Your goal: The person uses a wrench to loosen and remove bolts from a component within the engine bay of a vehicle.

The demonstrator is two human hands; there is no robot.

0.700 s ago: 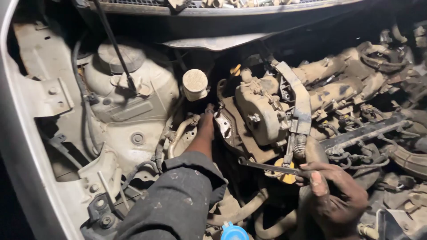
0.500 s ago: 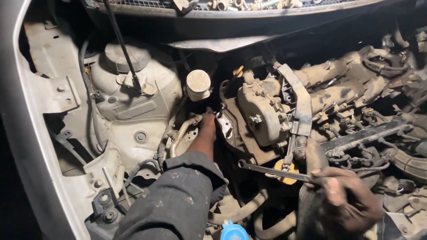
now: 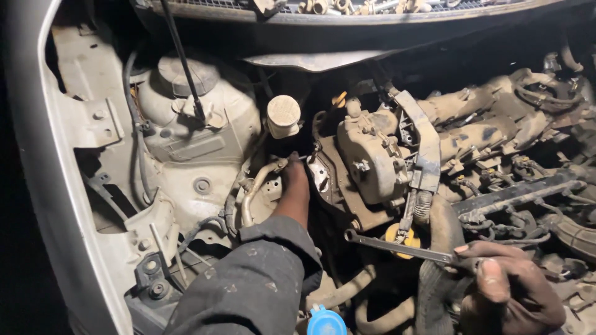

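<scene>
The person leans over an open engine bay, and the left hand (image 3: 295,186) reaches deep into a narrow gap between the pale strut tower (image 3: 186,118) and the dusty engine block (image 3: 372,161); its fingers are buried out of sight down there, so I cannot tell whether they are spread or gripping anything. The dark sleeve (image 3: 261,279) fills most of that gap, leaving little room on either side of the wrist. Just left of the hand a bent metal pipe (image 3: 257,186) curves upward, almost touching the knuckles, and just above the hand stands a reservoir with a round cream cap (image 3: 284,115). The right hand (image 3: 503,285) sits low and well apart from the left, fingers closed around the handle end of a long spanner (image 3: 397,246), thumb lying on top. The spanner runs out leftward from that hand, nearly level, its far head hanging in the dark pocket below the engine block, just in front of a yellow cap (image 3: 397,236). Above the right hand a flat bracket (image 3: 425,149) and a coiled spring (image 3: 419,205) crowd the space, and tangled hoses and wiring (image 3: 528,205) close it in on the far side. A blue cap (image 3: 326,322) shows at the bottom edge between the two arms. A thin prop rod (image 3: 183,62) slants up beyond the left hand.
</scene>
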